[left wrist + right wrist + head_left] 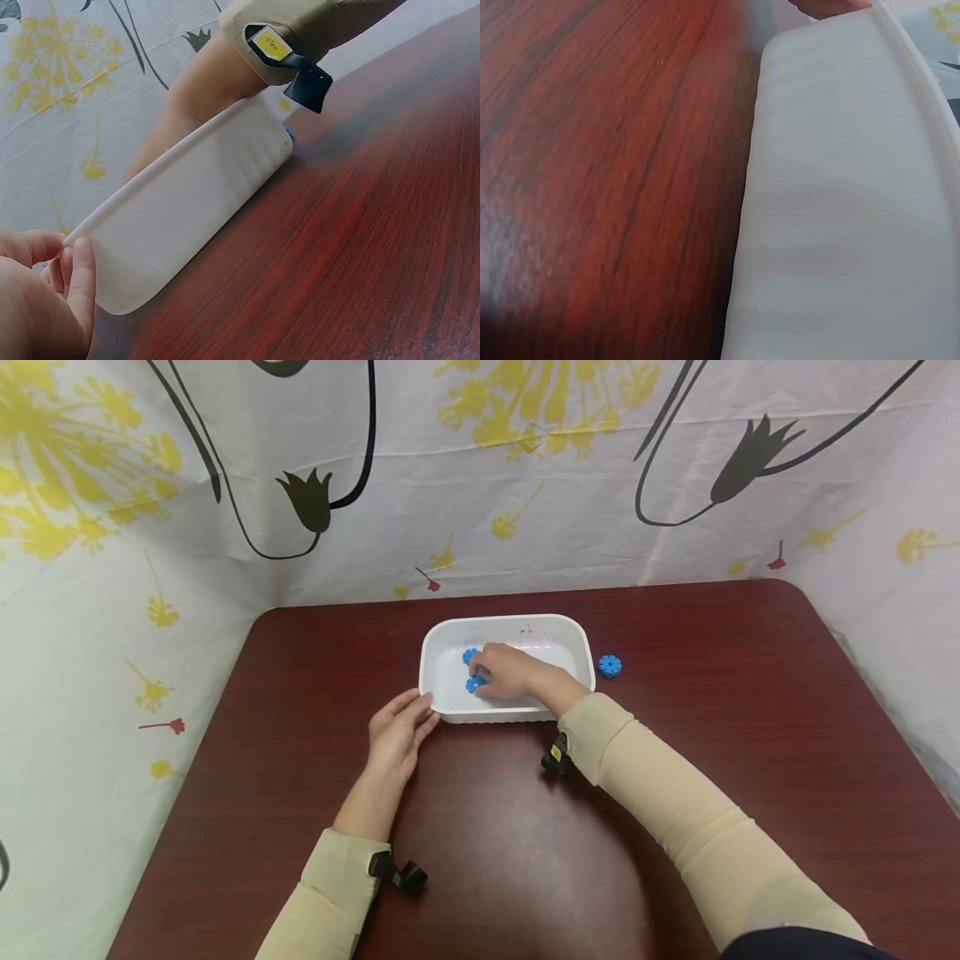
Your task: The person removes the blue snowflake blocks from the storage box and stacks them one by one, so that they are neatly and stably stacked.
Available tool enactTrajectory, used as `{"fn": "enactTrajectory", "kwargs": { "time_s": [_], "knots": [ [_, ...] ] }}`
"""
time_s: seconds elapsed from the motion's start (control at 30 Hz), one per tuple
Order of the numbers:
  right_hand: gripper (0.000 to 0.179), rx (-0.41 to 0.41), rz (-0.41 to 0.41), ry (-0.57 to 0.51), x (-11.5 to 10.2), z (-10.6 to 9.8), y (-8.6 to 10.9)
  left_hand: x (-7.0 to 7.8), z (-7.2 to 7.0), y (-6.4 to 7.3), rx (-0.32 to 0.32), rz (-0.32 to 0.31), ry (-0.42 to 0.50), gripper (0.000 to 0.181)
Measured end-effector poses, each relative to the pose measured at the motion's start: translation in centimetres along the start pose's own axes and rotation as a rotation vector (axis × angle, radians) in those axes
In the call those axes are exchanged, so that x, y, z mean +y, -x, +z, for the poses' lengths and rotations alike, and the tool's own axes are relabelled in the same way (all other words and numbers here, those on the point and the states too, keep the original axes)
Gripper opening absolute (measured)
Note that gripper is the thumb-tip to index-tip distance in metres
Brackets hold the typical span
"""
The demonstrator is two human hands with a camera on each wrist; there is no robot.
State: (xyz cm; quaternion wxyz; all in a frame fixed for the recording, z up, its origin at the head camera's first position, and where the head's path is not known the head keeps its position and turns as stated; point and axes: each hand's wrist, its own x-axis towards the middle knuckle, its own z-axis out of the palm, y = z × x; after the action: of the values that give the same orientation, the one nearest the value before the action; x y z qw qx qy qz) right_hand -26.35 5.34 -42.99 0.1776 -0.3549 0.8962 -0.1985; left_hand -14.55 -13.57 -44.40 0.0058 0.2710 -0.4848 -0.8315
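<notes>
Reddish table (480, 827) fronts flowered cloth (585, 547); left grip (395, 733) pinches tray (498, 716), right grip (512, 672), can't tell

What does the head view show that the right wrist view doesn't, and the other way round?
Only the head view shows the right hand inside the white tray, two blue pieces there, another blue piece on the table, and the beige sleeves.

Only the right wrist view shows the tray's near outer wall broadside, faintly rippled.

Both share the tray, the table, the left hand and the patterned sheet.
</notes>
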Motion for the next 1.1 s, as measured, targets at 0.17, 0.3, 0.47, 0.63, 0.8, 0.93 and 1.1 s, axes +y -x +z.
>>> {"fn": "enactTrajectory", "kwargs": {
  "time_s": [0.17, 0.3, 0.47, 0.63, 0.8, 0.93, 1.1],
  "knots": [
    [0.028, 0.024, 0.003, -0.068, 0.5, 0.0, 0.3, 0.0, 0.0, 0.0, 0.008, -0.004, -0.012, 0.029],
    [0.029, 0.045, 0.027, -0.09, 0.9, -0.2, 0.6, 0.0, 0.0, -0.1, 0.013, -0.007, -0.015, 0.029],
    [0.036, 0.049, 0.041, -0.101, 1.4, -0.3, 0.8, -0.1, -0.1, -0.1, 0.006, -0.006, -0.012, 0.029],
    [0.04, 0.057, 0.013, -0.106, 2.0, -0.3, 0.9, -0.1, -0.1, -0.1, 0.005, -0.005, -0.008, 0.03],
    [0.034, 0.078, -0.029, -0.102, 2.3, -0.3, 1.0, -0.1, 0.0, -0.1, 0.007, -0.006, -0.003, 0.03],
    [0.036, 0.099, -0.015, -0.131, 2.4, -0.5, 1.3, -0.2, -0.1, -0.2, 0.003, -0.012, -0.004, 0.029],
    [0.036, 0.14, 0.019, -0.152, 2.7, -1.0, 1.7, -0.1, -0.1, -0.2, -0.001, -0.006, 0.0, 0.029]
  ]
}}
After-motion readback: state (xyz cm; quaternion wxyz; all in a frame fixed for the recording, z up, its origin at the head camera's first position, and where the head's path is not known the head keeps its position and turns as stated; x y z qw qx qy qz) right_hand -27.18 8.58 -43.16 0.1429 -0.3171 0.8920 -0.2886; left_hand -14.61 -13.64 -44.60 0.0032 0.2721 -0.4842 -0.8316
